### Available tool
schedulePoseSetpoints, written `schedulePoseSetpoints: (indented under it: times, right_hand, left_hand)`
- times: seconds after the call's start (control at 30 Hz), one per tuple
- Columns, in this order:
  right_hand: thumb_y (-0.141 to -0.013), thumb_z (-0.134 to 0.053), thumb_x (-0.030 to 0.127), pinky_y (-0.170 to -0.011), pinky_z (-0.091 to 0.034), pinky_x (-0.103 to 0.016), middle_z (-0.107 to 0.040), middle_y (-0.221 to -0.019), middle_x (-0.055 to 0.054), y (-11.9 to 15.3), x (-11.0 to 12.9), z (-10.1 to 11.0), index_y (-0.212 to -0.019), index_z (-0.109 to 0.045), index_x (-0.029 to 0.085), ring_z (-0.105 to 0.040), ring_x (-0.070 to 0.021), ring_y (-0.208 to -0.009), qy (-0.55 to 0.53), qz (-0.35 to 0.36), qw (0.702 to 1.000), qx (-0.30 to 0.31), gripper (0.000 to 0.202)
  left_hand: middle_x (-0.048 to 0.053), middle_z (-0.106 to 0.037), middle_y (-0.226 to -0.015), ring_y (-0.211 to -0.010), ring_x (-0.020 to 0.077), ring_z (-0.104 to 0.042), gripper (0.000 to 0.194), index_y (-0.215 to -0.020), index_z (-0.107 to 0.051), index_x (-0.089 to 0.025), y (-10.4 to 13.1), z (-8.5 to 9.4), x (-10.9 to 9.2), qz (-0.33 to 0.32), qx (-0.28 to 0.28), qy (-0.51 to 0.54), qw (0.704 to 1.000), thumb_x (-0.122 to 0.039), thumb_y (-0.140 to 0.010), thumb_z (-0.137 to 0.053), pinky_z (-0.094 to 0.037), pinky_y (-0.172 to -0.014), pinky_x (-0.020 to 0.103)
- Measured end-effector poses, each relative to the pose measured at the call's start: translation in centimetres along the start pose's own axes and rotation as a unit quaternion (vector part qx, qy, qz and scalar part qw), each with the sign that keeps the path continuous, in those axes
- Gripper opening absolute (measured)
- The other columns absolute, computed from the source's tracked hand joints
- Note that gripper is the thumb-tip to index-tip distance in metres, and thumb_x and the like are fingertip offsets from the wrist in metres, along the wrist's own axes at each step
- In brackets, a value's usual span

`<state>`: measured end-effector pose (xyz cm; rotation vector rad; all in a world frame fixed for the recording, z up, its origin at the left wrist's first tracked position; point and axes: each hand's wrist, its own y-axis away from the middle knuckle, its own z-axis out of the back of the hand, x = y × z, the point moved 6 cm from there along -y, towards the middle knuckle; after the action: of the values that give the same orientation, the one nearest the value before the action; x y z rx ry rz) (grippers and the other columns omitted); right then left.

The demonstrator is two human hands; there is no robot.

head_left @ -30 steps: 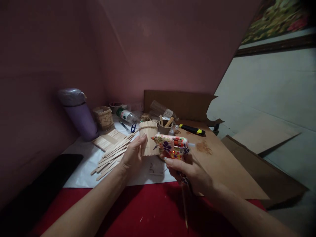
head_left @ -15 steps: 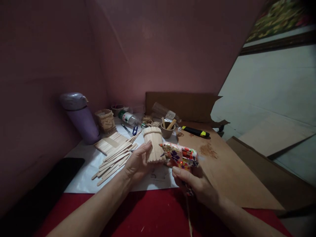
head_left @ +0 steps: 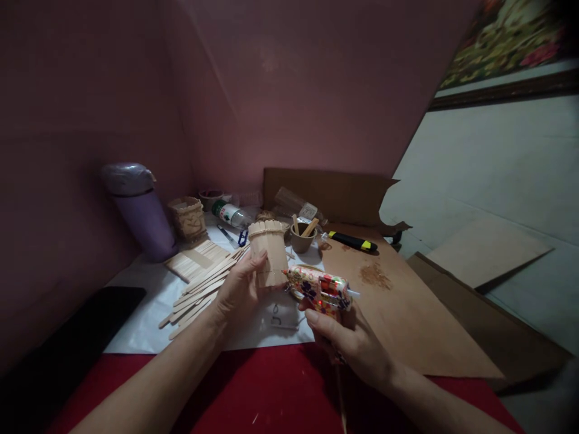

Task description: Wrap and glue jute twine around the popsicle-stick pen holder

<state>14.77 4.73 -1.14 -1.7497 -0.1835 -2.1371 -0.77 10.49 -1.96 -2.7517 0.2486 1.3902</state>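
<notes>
A round cup of popsicle sticks, with twine tied near its top, is gripped at its left side by my left hand. My right hand is wrapped around a flower-patterned glue gun, whose orange tip is at the cup's lower right side; I cannot tell if they touch. A clear glue stick pokes from the gun's back. Left of the cup, loose popsicle sticks lie fanned out on white paper.
Behind stand a small pot holding sticks, plastic bottles and a decorated container. A purple tumbler leans at left above a stick panel. A yellow-black cutter lies on the cardboard at right.
The cup has turned and tilted in my left hand and moved slightly up and left. The glue gun has followed to the left, its tip now lower on the cup. The view has shifted a little.
</notes>
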Motion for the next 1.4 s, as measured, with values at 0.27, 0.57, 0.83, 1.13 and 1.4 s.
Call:
schedulePoseSetpoints:
  times: [0.27, 0.57, 0.83, 1.13, 1.4]
  right_hand:
    - [-0.087, -0.054, 0.036, -0.044, -0.029, -0.026, -0.042, -0.050, 0.005, -0.2, 0.1, -0.4, -0.069, -0.052, 0.020, -0.035, -0.0100, -0.045, -0.016, 0.002, 1.000, 0.017, 0.024]
    - [-0.088, -0.054, 0.039, -0.042, -0.028, -0.025, -0.042, -0.049, 0.004, -0.1, -0.5, -0.3, -0.061, -0.047, 0.020, -0.036, -0.0093, -0.044, -0.004, -0.024, 0.999, 0.024, 0.032]
    - [-0.086, -0.054, 0.039, -0.039, -0.026, -0.025, -0.039, -0.043, 0.004, -0.2, -0.6, -0.5, -0.055, -0.044, 0.021, -0.034, -0.0090, -0.039, -0.015, -0.034, 0.999, 0.014, 0.037]
    - [-0.082, -0.055, 0.042, -0.036, -0.026, -0.025, -0.040, -0.043, 0.004, -0.2, -0.8, -0.4, -0.055, -0.045, 0.021, -0.034, -0.0085, -0.036, -0.022, -0.063, 0.998, 0.002, 0.036]
    - [-0.083, -0.054, 0.044, -0.036, -0.027, -0.025, -0.040, -0.042, 0.003, -0.2, -1.1, -0.3, -0.052, -0.044, 0.021, -0.035, -0.0085, -0.036, -0.010, -0.069, 0.998, 0.004, 0.039]
  left_hand:
    - [0.005, -0.070, -0.093, -0.078, 0.0201, -0.065, 0.037, -0.110, -0.062, -0.020, 0.3, -0.9, 0.0, -0.008, 0.005, 0.007, 1.000, -0.030, -0.075, -0.069, -0.053, -0.058, 0.029]
    - [0.009, -0.069, -0.103, -0.085, 0.0241, -0.065, 0.041, -0.114, -0.059, -0.019, 0.2, -0.4, 0.5, -0.001, 0.003, -0.042, 0.999, -0.036, -0.077, -0.066, -0.054, -0.067, 0.037]
    - [0.007, -0.070, -0.098, -0.084, 0.0230, -0.065, 0.040, -0.110, -0.060, -0.019, 0.3, -0.8, 0.2, -0.016, 0.001, -0.042, 0.999, -0.035, -0.074, -0.068, -0.051, -0.069, 0.035]
    - [0.007, -0.069, -0.096, -0.082, 0.0220, -0.063, 0.043, -0.110, -0.060, -0.017, 0.3, -0.8, 0.2, -0.005, -0.017, -0.050, 0.999, -0.037, -0.072, -0.069, -0.050, -0.068, 0.032]
    - [0.006, -0.068, -0.096, -0.082, 0.0219, -0.063, 0.040, -0.108, -0.061, -0.019, 0.2, -0.7, 0.3, -0.012, -0.001, -0.042, 0.999, -0.037, -0.073, -0.069, -0.051, -0.067, 0.034]
